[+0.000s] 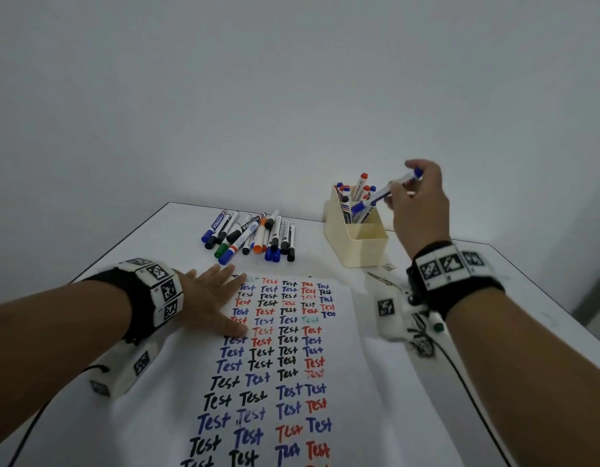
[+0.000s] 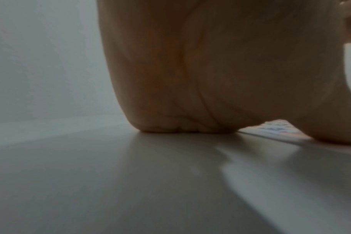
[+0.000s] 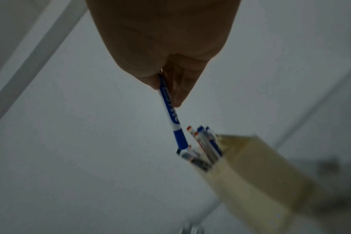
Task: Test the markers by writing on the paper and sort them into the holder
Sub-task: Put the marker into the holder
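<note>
right hand [image 1: 421, 203]: pinched a slim blue-capped marker [image 1: 382, 193], cap end tilted down over the holder's [image 1: 359, 246] back compartment
left hand [image 1: 212, 298]: flat, fingers spread, pressing the paper [image 1: 345, 375]
holder: boxy cream plastic, a few markers standing in the back slot; front slot's inside hidden
loose markers [image 1: 251, 237]: smooth barrels piled on the desk [image 1: 177, 230]
left wrist view: just a blurry palm, nothing else readable

From my feed, a plain pale grey wall [image 1: 291, 89] fills everything above and behind. Below it sits a white table [image 1: 494, 382] with a dark edge line. Light is dim and even.
</note>
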Tool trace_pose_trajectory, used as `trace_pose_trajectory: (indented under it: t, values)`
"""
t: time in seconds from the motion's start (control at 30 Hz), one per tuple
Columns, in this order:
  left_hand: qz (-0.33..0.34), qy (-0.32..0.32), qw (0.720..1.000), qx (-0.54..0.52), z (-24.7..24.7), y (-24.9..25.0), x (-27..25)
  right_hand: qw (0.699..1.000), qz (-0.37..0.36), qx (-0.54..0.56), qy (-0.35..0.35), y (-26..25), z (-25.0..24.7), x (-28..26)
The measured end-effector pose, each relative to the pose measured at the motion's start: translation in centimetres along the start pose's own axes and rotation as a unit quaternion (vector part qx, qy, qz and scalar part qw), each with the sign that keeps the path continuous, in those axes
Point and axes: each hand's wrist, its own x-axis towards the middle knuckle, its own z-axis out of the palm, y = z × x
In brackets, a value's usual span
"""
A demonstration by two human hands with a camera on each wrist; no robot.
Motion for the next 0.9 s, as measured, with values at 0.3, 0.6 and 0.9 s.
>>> trace_pose_trajectory:
  t: [0.3, 0.6, 0.9]
  values:
    - [0.018, 0.001, 1.000, -0.005, 0.4, -0.8, 1.1, 0.969, -0.050, -0.203, -0.132, 0.3, 3.3, 6.0]
    - [0.025, -0.001, 1.000, -0.008, 0.5, -1.1, 1.4, 0.871, -0.043, -0.421, -0.248, 3.6, 5.2, 6.6]
    - [0.028, -0.002, 1.000, -0.004, 0.7, -1.5, 2.0, 0.922, -0.012, -0.302, -0.241, 2.1, 4.0, 4.5]
